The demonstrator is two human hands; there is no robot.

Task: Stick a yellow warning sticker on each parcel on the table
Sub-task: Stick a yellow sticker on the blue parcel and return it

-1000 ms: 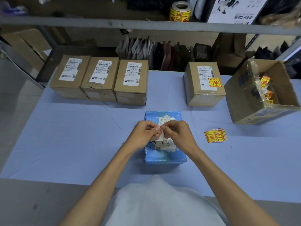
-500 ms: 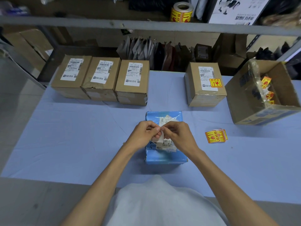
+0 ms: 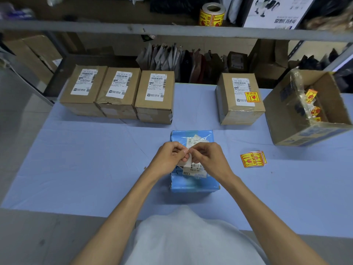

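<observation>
A blue plastic-wrapped parcel (image 3: 194,183) lies in front of me on the table. Above it my left hand (image 3: 170,156) and my right hand (image 3: 209,156) meet, both pinching one sticker (image 3: 188,161), of which only the white backing side shows. A small stack of yellow warning stickers (image 3: 253,159) lies to the right. Three brown box parcels (image 3: 82,87) (image 3: 119,90) (image 3: 155,94) stand in a row at the back left, bearing only white labels. A fourth box (image 3: 239,96) at the back right carries a yellow sticker on its label.
An open cardboard box (image 3: 286,113) with peeled sticker scraps inside lies tilted at the right edge. A roll of yellow stickers (image 3: 212,15) sits on the shelf above. Bags and cartons fill the space behind the blue-covered table (image 3: 95,159).
Both hands stay over the blue parcel, fingers working at the sticker's edge. Nothing else has moved.
</observation>
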